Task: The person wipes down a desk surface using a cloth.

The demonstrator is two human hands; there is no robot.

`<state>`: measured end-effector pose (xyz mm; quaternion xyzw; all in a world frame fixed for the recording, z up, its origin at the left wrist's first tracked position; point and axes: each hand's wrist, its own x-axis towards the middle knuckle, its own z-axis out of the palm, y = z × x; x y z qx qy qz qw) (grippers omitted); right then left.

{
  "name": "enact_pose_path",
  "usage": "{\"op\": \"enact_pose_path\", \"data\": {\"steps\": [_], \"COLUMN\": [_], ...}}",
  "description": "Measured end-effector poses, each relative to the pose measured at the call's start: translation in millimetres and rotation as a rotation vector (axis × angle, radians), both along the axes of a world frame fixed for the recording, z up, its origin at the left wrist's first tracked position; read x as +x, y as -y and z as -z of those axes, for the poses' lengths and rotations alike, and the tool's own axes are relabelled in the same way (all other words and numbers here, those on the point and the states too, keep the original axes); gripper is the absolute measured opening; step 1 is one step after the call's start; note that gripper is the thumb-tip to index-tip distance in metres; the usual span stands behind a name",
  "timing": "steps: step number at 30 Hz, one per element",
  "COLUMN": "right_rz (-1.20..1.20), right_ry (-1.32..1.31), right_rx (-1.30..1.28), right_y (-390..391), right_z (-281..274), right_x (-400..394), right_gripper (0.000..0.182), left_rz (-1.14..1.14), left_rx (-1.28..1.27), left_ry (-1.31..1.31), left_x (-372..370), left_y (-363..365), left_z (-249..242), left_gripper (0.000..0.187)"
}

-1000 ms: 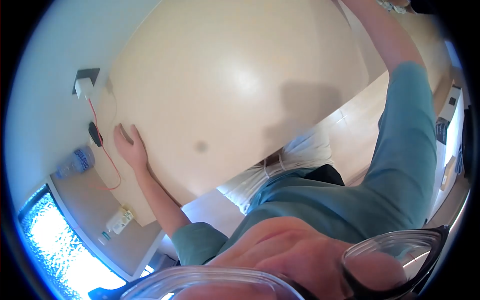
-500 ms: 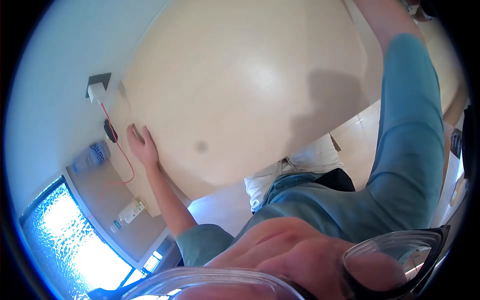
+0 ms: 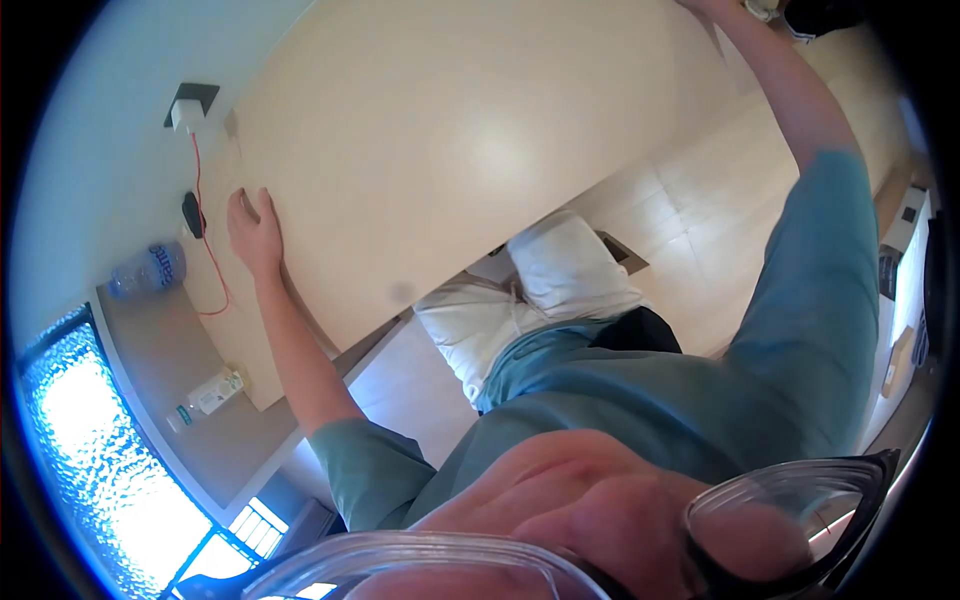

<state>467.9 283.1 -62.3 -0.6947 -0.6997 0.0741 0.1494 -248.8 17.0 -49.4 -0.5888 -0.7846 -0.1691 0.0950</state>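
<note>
My left hand [image 3: 256,240] lies on the left part of the pale tabletop [image 3: 430,130], thumb and fingers apart, holding nothing. Beside it, to the left, are a thin red cable [image 3: 208,245] and a small black object [image 3: 193,214]. My right arm stretches to the far right edge of the table. Only part of my right hand [image 3: 706,5] shows at the top of the view, near the table's edge, and its fingers are cut off by the frame.
A white plug [image 3: 187,115] sits in a wall socket, with the red cable running from it. A clear bottle with blue lettering [image 3: 150,270] and a small labelled bottle [image 3: 215,391] are by the bright textured window [image 3: 110,460]. Dark items [image 3: 822,16] show at the top right.
The view has shifted, so the table, plug and bottles appear higher and further left. More of my right forearm and the floor shows. My left hand stays open on the table.
</note>
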Motion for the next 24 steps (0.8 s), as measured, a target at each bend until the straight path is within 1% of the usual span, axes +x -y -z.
{"op": "enact_pose_path", "data": {"steps": [1, 3, 5, 6, 7, 8, 9, 10, 12, 13, 15, 18, 22, 24], "right_rz": [0.006, 0.009, 0.196, 0.199, 0.213, 0.223, 0.243, 0.237, 0.34, 0.321, 0.4, 0.377, 0.296, 0.333], "right_ry": [0.007, 0.021, 0.036, 0.051, 0.044, 0.037, -0.004, 0.009, -0.079, -0.07, 0.01, 0.048, 0.038, 0.039], "right_rx": [-0.012, -0.024, -0.2, -0.194, -0.198, -0.201, -0.066, -0.067, -0.252, -0.254, -0.191, -0.167, -0.143, -0.169], "right_y": [13, 48, 83, 77, 70, 64, 83, 99, 131, 133, 128, 107, 52, 16], "right_z": [4, -8, -33, -18, 19, 40, 35, 25, -15, -14, -9, -6, -3, -7], "right_x": [14, 17, 13, 38, 86, 111, 103, 97, 55, 51, 52, 46, 29, 7], "right_gripper": [0.058, 0.058, 0.058, 0.058, 0.064, 0.073, 0.083, 0.083, 0.072, 0.072, 0.077, 0.075, 0.076, 0.074], "left_rz": [0.005, 0.007, 0.003, 0.004, 0.018, 0.026, 0.026, 0.019, -0.009, -0.003, -0.023, -0.037, -0.038, -0.044], "left_rx": [0.014, 0.029, 0.056, 0.061, 0.063, 0.068, 0.071, 0.06, 0.044, 0.034, 0.033, 0.038, 0.044, 0.034], "left_ry": [0.014, 0.035, 0.038, 0.054, 0.03, 0.005, 0.019, 0.012, 0.012, 0.016, 0.02, -0.04, -0.041, -0.043], "left_x": [0, -1, 0, -2, -8, -10, -9, -10, -9, -5, -6, -13, -12, -10], "left_y": [1, 4, 5, 6, 8, 7, 5, 6, 10, 11, 9, 8, 9, 9], "left_z": [1, 2, 3, 4, 7, 9, 9, 9, 3, -2, -1, 3, 4, 4], "left_gripper": [0.062, 0.063, 0.063, 0.063, 0.062, 0.061, 0.061, 0.061, 0.06, 0.059, 0.058, 0.057, 0.056, 0.055]}}
